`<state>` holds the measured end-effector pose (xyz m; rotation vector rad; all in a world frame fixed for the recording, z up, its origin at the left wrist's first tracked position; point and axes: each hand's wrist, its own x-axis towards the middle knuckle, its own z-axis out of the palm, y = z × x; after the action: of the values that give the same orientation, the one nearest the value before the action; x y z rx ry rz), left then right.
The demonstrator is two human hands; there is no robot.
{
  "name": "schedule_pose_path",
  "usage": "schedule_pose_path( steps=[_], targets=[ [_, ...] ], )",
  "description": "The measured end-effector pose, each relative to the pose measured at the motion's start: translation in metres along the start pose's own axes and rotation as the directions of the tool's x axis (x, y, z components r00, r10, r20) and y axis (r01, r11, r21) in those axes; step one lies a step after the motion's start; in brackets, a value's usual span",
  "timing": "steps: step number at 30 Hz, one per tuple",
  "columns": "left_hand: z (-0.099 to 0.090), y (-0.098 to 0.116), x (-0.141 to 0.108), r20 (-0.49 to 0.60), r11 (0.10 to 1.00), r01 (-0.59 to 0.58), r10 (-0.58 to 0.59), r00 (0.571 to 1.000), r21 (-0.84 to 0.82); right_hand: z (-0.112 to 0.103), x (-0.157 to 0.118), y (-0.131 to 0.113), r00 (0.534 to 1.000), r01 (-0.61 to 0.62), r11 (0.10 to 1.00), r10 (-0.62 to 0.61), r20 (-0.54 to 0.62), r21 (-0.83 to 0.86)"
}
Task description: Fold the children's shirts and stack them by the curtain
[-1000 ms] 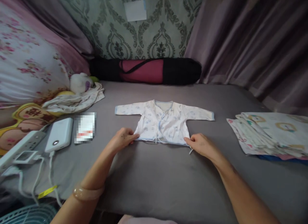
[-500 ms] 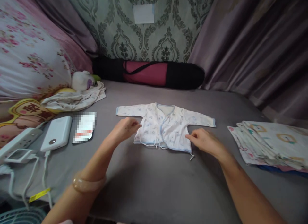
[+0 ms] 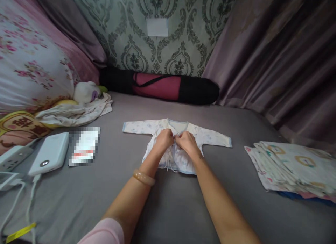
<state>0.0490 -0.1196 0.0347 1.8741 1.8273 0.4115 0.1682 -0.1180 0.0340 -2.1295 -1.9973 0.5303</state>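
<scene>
Both hands now at the middle of the baby wrap shirt (image 3: 181, 157); half a second ago they were out at its left and right sides, and before that on the hem corners. Left hand (image 3: 165, 137) and right hand (image 3: 186, 142) nearly touch just below the neckline. Fingers on both are curled and pinched together on the shirt front; can't tell whether on cloth or a tie. Shirt lies front up, mid-bed on the grey sheet (image 3: 168, 216), sleeves still spread left and right. White tie strings (image 3: 168, 164) hang at the near hem; right hem corner now behind the right forearm. Pink sleeve (image 3: 107, 233) has come into view on the left arm, above the bangle (image 3: 144, 177). Unmoved: power bank (image 3: 49, 153) at left, folded cloth stack (image 3: 294, 167) at right, black-and-maroon long bag (image 3: 157, 87) far side.
</scene>
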Motion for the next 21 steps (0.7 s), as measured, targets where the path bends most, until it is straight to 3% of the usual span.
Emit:
schedule_pose_path(
  steps=[5,11,21],
  targets=[
    [-0.004,0.004,-0.003,0.045,1.0,0.006,-0.005,0.999,-0.011,-0.001,0.006,0.002,0.999,-0.023,1.0,0.023,-0.04,-0.001],
    [-0.001,0.008,-0.005,0.021,1.0,0.018,-0.018,1.0,-0.009,-0.006,0.019,0.023,0.981,-0.126,0.915,0.057,0.187,0.383],
    [0.0,0.013,-0.008,0.046,0.996,-0.056,0.053,0.998,0.063,-0.017,0.015,0.019,0.979,-0.148,0.793,0.034,0.2,0.591]
  ],
)
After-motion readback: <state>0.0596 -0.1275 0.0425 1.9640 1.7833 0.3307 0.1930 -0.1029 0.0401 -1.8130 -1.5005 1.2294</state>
